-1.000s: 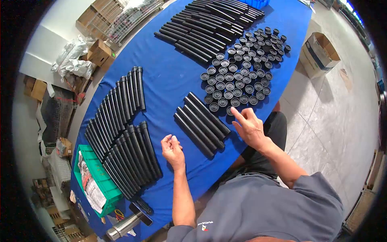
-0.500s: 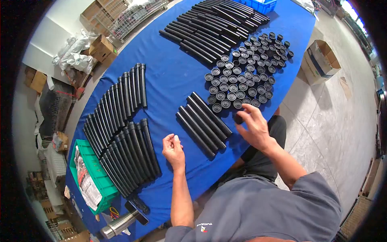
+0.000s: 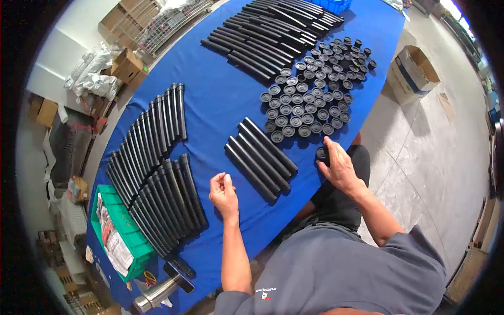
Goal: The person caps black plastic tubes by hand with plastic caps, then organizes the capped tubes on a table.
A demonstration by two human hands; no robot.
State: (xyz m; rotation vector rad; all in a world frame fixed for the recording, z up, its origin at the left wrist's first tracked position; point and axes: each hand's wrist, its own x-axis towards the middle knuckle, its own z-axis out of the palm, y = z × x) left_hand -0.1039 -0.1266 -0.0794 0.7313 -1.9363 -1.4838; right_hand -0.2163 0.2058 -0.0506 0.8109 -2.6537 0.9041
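Between the thumb and fingers of my right hand [image 3: 340, 167] is a black round cap [image 3: 321, 153], held at the table's near right edge. My left hand [image 3: 224, 195] is closed above the blue cloth, thumb against curled fingers; whatever it may hold is hidden. Between my hands, several short black tubes [image 3: 261, 160] lie side by side without caps. Beyond my right hand spreads a large group of black round caps [image 3: 310, 97], mostly lying flat with ringed faces up. Left of my left hand lie two fanned rows of black tubes with wider ends [image 3: 168, 202].
More black tubes [image 3: 268, 37] are stacked at the far end of the blue-covered table [image 3: 210, 100]. A green crate [image 3: 137, 239] with newspaper stands at the left, near a metal flask [image 3: 157, 294] and a phone [image 3: 178, 277]. A cardboard box [image 3: 412, 76] sits on the floor at right.
My right hand has moved slightly to the right and down with the cap, turning it. My left hand keeps its closed pose. The whole view has shifted a little.
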